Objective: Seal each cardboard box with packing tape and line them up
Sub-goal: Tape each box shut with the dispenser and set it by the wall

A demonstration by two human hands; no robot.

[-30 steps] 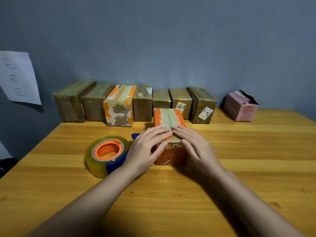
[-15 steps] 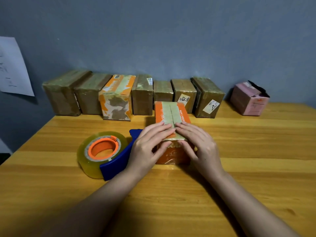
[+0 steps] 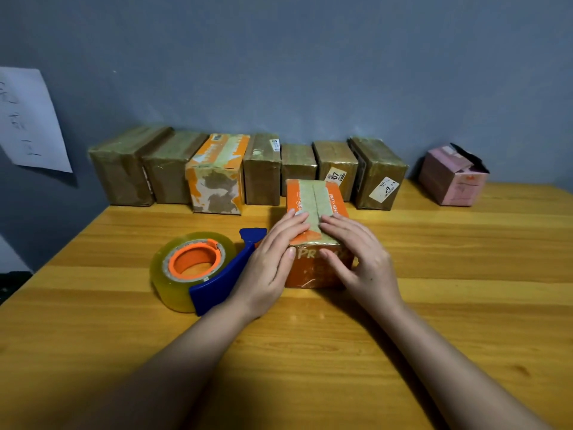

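An orange cardboard box (image 3: 314,197) with tape over its top stands in the middle of the wooden table (image 3: 434,305). My left hand (image 3: 269,262) lies flat on the box's near left top edge, thumb on its front face. My right hand (image 3: 359,259) presses flat on the near right top edge, thumb also on the front. To the left of the box lies a large tape roll on a blue and orange dispenser (image 3: 198,268), touching my left hand's side. Several taped boxes (image 3: 217,175) stand in a row along the wall.
A pink box (image 3: 452,176) with an open dark flap stands apart at the back right. A sheet of paper (image 3: 29,122) hangs on the grey wall at the left. The table's left edge runs diagonally near the tape roll.
Both hands have slid toward me along the box top, so the thumbs now press on its front face. The view has shifted slightly.
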